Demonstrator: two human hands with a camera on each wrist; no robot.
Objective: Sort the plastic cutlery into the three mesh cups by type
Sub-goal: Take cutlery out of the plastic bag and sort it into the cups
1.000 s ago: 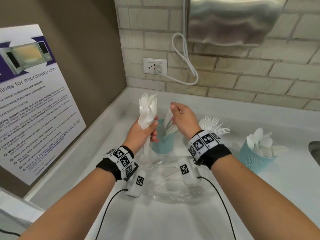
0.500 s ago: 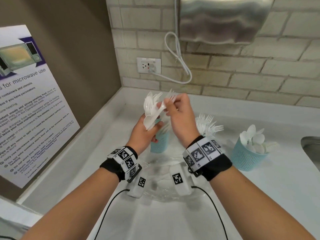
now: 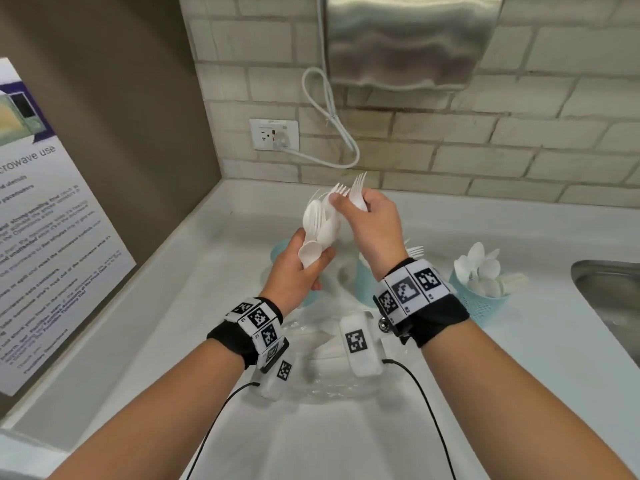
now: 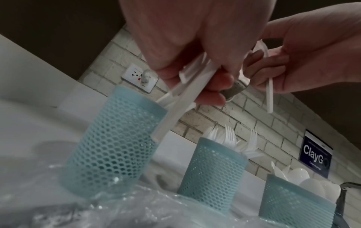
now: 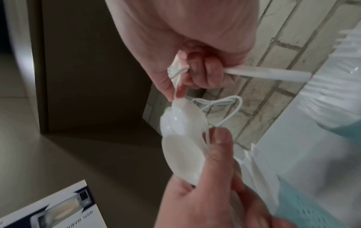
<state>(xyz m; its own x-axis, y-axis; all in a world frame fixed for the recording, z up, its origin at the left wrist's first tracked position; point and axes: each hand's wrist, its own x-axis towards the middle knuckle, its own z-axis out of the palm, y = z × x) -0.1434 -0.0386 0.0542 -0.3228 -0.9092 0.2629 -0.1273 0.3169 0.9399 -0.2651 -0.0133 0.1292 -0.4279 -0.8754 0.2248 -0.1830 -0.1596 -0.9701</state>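
Two of the three pale-blue mesh cups already hold sorted pieces, white forks (image 4: 230,138) and white spoons (image 4: 300,177); the left hand (image 3: 294,268) grips a mixed white plastic bundle (image 3: 317,230); the right hand (image 3: 374,223) pinches one fork (image 3: 356,192) clear; more sorting evidently remains.

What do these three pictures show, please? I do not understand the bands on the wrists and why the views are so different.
No machine here: a person sorts plastic cutlery. The wrist bands carry cameras. One picture comes from a head camera, the other two look along each hand. The left hand holds a bunch of mixed cutlery; the right hand pinches a fork by the bunch. On the white counter stand three blue mesh cups: the left cup, the fork cup and the spoon cup. A clear plastic bag lies in front.
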